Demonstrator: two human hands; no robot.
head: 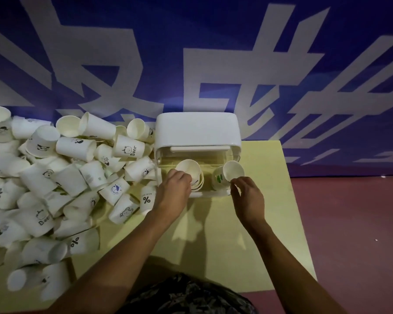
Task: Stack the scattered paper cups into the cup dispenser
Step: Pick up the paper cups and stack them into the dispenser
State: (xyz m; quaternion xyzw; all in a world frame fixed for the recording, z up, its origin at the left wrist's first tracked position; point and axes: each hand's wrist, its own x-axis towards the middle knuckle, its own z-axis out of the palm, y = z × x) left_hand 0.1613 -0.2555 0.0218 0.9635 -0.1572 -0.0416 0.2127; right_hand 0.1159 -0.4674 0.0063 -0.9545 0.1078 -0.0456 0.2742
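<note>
1. My left hand (175, 185) grips the nested cup stack (192, 175) in the cup dispenser (197, 132) at the table's (247, 223) far edge.
2. My right hand (247, 198) pinches a tilted cup (230, 174), mouth toward me.
3. I judge the stack lies left of this cup, near.

Head camera looks steeply down, close above table (247, 223).
</note>
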